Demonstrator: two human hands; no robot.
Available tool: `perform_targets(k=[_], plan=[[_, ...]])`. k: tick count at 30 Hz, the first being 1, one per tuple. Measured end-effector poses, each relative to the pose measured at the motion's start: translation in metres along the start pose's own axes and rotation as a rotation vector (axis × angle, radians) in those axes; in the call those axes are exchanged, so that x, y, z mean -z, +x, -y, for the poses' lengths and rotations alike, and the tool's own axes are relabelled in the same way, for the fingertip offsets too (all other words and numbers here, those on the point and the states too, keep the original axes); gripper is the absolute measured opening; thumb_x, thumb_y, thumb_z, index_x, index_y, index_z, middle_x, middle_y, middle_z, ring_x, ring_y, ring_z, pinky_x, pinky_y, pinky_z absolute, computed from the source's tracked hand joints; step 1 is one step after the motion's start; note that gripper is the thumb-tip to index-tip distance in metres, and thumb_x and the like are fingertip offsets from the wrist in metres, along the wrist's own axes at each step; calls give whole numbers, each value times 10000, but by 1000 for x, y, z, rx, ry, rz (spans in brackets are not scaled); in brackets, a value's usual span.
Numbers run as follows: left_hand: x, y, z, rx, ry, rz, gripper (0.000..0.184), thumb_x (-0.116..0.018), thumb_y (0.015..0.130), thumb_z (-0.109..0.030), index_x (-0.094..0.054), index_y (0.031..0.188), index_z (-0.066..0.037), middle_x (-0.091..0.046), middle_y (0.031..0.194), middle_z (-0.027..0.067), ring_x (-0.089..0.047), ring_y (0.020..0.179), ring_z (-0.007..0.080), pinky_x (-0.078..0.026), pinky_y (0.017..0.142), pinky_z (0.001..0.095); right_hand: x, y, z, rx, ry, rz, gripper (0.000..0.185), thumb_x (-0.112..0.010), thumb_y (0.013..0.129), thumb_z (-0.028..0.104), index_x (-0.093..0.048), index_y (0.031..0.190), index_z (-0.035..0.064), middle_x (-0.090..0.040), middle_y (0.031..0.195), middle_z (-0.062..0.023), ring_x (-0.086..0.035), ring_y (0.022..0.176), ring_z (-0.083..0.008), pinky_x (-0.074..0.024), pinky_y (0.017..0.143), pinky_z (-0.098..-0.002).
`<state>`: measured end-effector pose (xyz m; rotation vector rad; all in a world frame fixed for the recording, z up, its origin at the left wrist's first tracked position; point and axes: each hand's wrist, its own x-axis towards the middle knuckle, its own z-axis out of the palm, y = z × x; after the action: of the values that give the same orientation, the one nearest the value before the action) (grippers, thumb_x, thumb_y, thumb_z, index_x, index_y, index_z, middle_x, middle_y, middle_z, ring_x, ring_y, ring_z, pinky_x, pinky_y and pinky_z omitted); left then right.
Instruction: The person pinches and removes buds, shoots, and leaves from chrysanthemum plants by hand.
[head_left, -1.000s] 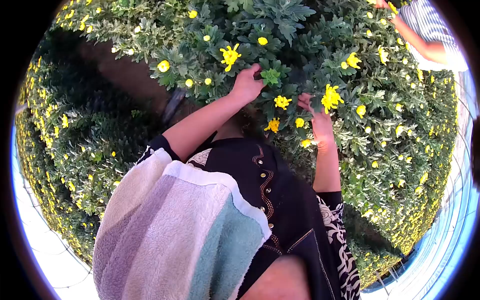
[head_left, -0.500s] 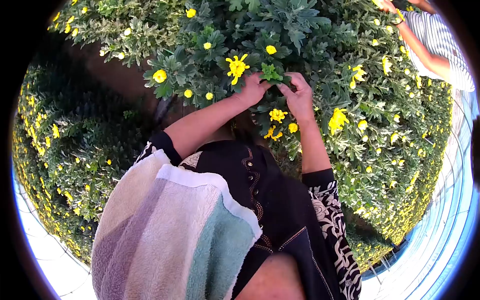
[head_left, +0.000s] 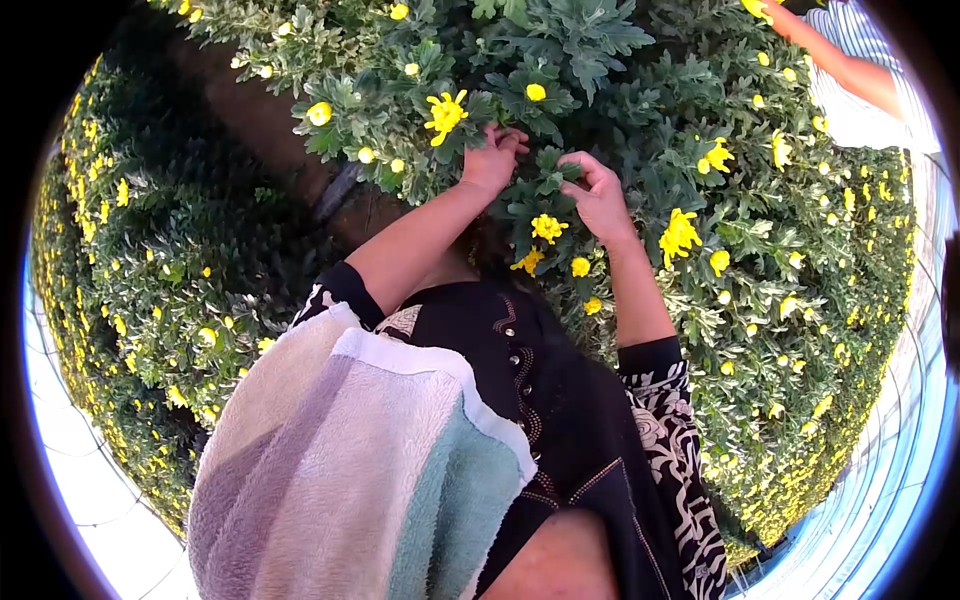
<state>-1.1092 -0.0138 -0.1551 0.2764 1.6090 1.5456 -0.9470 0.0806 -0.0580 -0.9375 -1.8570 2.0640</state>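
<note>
Among the dark green leaves my left hand (head_left: 490, 163) has its fingers apart, just below and right of a large yellow flower (head_left: 446, 116). Nothing shows between those fingers. To its right, my right hand (head_left: 601, 200) pinches the edge of a leafy shoot (head_left: 549, 170) between thumb and forefinger. A smaller yellow flower (head_left: 548, 228) is below that shoot, left of my right hand. Another large yellow flower (head_left: 679, 236) stands to the right of my right wrist.
A co-worker's arm (head_left: 852, 80) and striped clothing (head_left: 845, 30) show at the upper right. Flowering plants (head_left: 790, 330) spread on both sides. A dark gap with bare soil (head_left: 250, 120) lies at the left. A towel (head_left: 370, 450) hangs over my front.
My two hands came together at a bright green shoot, then moved apart. That bright shoot no longer shows between them. My right hand is now at a darker leafy shoot.
</note>
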Motion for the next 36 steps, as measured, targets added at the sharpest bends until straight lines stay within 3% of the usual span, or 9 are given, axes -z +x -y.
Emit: perform_targets(k=[8, 10, 13, 16, 20, 22, 27, 31, 36], plan=[[-23, 39, -33, 235, 454, -63, 461, -638, 870, -346, -526, 1162, -8, -675, 902, 110, -649, 759, 197, -510, 668, 340, -8, 2, -2, -17, -168, 120, 222, -697, 779, -25, -619, 977, 37, -576, 846, 57, -504, 791, -36, -421, 712, -210], [-35, 37, -17, -249, 755, -485, 345, -596, 880, -274, -612, 1089, 0, -679, 936, 156, -657, 824, 271, -514, 745, 397, -7, 3, 4, 9, -48, 144, 222, -683, 784, -24, -622, 989, 33, -591, 866, 51, -526, 817, -43, -433, 739, -212], [-14, 50, -4, -169, 479, -193, 304, -565, 877, -197, -624, 1089, 12, -648, 1082, 218, -639, 953, 350, -500, 827, 426, 3, 5, 4, 41, 204, 80, 179, -619, 868, 92, -637, 1041, 52, -618, 918, 36, -551, 828, -44, -453, 721, -213], [6, 56, 28, -206, 1013, -81, 326, -540, 866, -163, -614, 1152, -26, -594, 1212, 233, -586, 1090, 356, -472, 901, 428, 15, 26, -9, -8, 206, -316, 177, -620, 930, 152, -648, 1078, 58, -643, 912, 32, -575, 830, -55, -464, 722, -216], [9, 53, 58, -131, 730, -53, 316, -527, 868, -176, -641, 1127, -35, -633, 1142, 216, -612, 1056, 329, -487, 878, 424, 6, 52, 3, 186, -200, -203, 318, -633, 842, -59, -633, 1145, 37, -649, 967, 5, -584, 849, -80, -474, 780, -237], [16, 72, 87, 15, 215, 48, 271, -608, 884, -133, -625, 1122, -5, -663, 1038, 115, -628, 895, 225, -521, 771, 375, 6, 68, -6, 247, -296, -4, 341, -647, 829, -42, -626, 1161, 31, -649, 997, 18, -583, 885, -80, -465, 833, -254], [23, 71, 59, 84, 307, 60, 279, -661, 859, -145, -625, 1101, -10, -659, 1045, 98, -627, 910, 193, -525, 788, 364, -1, 79, -4, -32, -28, 216, 262, -655, 851, 14, -647, 1110, 55, -642, 973, 59, -551, 883, -44, -454, 812, -232], [23, 65, 57, 7, 147, 226, 339, -704, 847, -263, -613, 1063, -18, -656, 1024, 104, -613, 910, 189, -518, 775, 356, -5, 81, 2, -20, -25, 159, 141, -661, 864, 21, -653, 1003, 45, -639, 898, 49, -532, 818, -36, -453, 747, -220], [12, 39, -20, 184, 535, 124, 495, -649, 877, -482, -610, 943, 7, -669, 894, 137, -597, 792, 189, -480, 707, 372, 8, 103, -43, 9, 86, -37, 29, -622, 905, 29, -628, 914, 2, -628, 822, 27, -551, 733, -46, -461, 686, -214]])
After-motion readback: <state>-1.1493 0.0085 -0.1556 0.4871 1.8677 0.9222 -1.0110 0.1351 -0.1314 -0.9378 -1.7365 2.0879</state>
